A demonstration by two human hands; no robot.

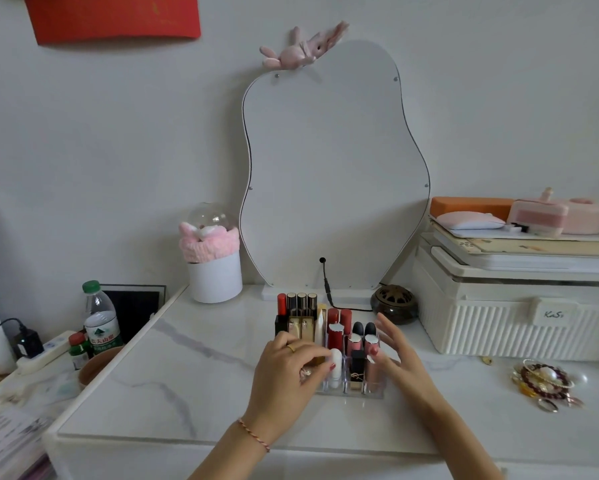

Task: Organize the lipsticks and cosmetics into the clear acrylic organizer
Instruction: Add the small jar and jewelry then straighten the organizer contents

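While the left hand (291,365) pinches the white tube (335,367) in a near slot of the clear acrylic organizer (350,393) at table centre, the right hand (393,351) hovers released at its right side. Risk: a sideways tug likely topples neighbouring upright lipsticks (336,332) or slides the organizer.

2 hands (284,372), 1 organizer (351,393), 1 mirror (332,168), 2 bottles (100,320).

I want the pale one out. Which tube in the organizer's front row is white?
The white tube, leftmost visible in the front row, beside the left hand's fingers; its neighbours are black-and-gold and pink.
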